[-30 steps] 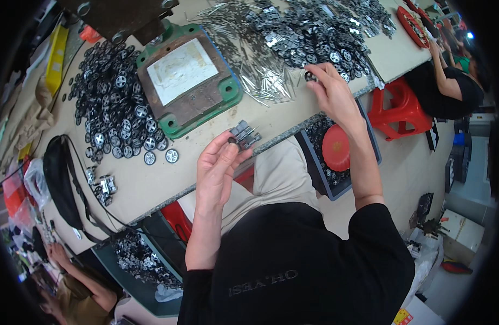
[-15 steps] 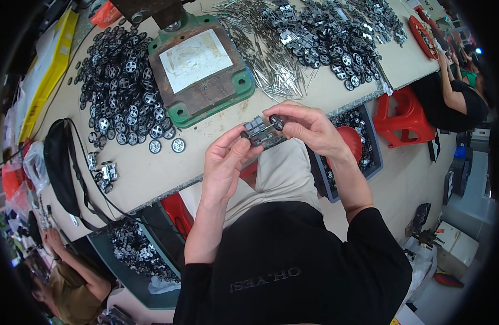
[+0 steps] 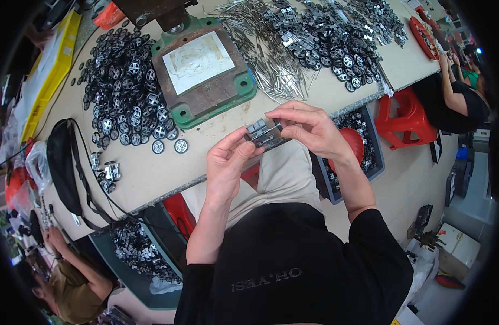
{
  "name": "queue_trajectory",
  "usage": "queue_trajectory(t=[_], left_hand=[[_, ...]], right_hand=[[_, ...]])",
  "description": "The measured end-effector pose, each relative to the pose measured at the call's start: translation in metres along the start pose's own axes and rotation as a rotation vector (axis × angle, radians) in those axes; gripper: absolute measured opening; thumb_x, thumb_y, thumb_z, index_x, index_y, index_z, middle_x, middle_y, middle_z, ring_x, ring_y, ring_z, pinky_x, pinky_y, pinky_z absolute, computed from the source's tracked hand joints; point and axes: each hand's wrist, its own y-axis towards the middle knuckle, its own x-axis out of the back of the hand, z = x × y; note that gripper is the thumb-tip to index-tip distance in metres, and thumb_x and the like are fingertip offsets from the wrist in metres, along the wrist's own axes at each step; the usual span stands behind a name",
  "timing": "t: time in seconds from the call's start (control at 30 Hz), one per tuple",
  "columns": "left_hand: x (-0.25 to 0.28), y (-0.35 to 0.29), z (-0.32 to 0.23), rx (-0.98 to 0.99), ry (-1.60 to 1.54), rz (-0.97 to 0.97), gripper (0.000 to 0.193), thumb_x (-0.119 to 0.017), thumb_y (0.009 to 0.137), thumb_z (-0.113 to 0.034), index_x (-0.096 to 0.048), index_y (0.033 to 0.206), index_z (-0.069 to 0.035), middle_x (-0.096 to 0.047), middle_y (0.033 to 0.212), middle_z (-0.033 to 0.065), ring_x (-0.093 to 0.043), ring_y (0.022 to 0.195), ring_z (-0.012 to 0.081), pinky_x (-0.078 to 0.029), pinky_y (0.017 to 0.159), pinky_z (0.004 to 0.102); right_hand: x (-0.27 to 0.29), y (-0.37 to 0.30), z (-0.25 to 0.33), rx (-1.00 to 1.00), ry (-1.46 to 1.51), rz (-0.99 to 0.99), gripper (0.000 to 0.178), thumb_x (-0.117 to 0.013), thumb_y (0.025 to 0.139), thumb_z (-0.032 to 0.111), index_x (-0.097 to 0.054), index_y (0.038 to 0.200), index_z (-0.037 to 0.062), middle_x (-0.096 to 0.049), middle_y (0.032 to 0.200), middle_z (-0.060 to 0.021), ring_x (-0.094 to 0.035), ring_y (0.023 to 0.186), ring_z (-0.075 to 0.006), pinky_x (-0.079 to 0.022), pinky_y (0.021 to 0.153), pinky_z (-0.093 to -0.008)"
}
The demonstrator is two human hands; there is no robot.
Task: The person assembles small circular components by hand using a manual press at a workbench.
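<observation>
Small grey metal bracket [image 3: 262,132]: held above the table edge [image 3: 168,187], pinched between left hand [image 3: 227,162] and right hand [image 3: 309,130], fingers of both clamped on it. Best practice, by judgement: steady with left, align with right; wheel pile [image 3: 125,103] and pin heap [image 3: 271,65] within reach

The small grey metal part [image 3: 263,132] is partly covered by the fingertips of the left hand [image 3: 227,162] and right hand [image 3: 309,130], so its shape stays unclear. The dark press body [image 3: 152,10] at the far edge is cut off. The grey bin [image 3: 368,162] lies half hidden under the tabletop [image 3: 152,173].
</observation>
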Motion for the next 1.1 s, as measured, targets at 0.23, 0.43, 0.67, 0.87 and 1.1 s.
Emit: queue_trajectory(t=[0.23,0.43,0.67,0.87,1.1], left_hand=[[-0.004,-0.002,0.004,-0.073,0.056,-0.027,0.032,-0.059,0.085,-0.002,-0.052,0.115,0.005,-0.062,0.099,0.014,-0.063,0.085,0.02,-0.052,0.08,0.0302],[-0.002,-0.003,-0.004,-0.043,-0.127,0.038,0.03,-0.059,0.085,-0.004,-0.05,0.114,0.001,-0.059,0.107,0.0126,-0.06,0.094,0.0188,-0.05,0.082,0.0293],[-0.017,0.016,-0.067,-0.246,0.908,0.129,0.022,-0.07,0.068,0.002,-0.067,0.09,0.0,-0.065,0.081,0.0045,-0.056,0.073,0.0088,-0.044,0.068,0.0232],[-0.003,0.088,-0.113,-0.556,0.901,-0.249,0.02,-0.067,0.073,-0.006,-0.066,0.091,0.002,-0.065,0.081,0.0042,-0.057,0.07,0.0079,-0.044,0.065,0.0209],[0.025,0.132,-0.105,-0.678,1.005,-0.358,0.025,-0.068,0.071,-0.011,-0.066,0.092,0.001,-0.067,0.085,0.0119,-0.063,0.075,0.0179,-0.047,0.07,0.0275]], right_hand=[[-0.013,-0.006,-0.009,-0.319,0.255,-0.14,0.019,-0.062,0.084,0.009,-0.064,0.1,-0.0007,-0.058,0.079,-0.0014,-0.053,0.067,-0.0061,-0.043,0.06,-0.0191],[-0.024,-0.01,-0.019,-0.28,0.263,-0.158,0.014,-0.067,0.08,0.011,-0.064,0.084,-0.0016,-0.057,0.071,0.0023,-0.049,0.061,-0.0032,-0.039,0.053,-0.0192],[-0.011,0.024,0.024,0.121,-0.413,0.095,0.019,-0.067,0.077,0.014,-0.064,0.087,-0.0022,-0.056,0.071,-0.0074,-0.052,0.058,-0.0139,-0.042,0.054,-0.0276],[0.008,0.049,0.033,0.039,-0.415,-0.056,0.023,-0.067,0.076,0.016,-0.065,0.092,-0.0003,-0.061,0.081,-0.0098,-0.056,0.063,-0.0166,-0.044,0.059,-0.0283],[0.047,0.057,0.036,0.133,-0.593,-0.051,0.018,-0.065,0.078,0.013,-0.064,0.09,-0.0003,-0.062,0.08,-0.0077,-0.057,0.068,-0.0144,-0.045,0.061,-0.0257]])
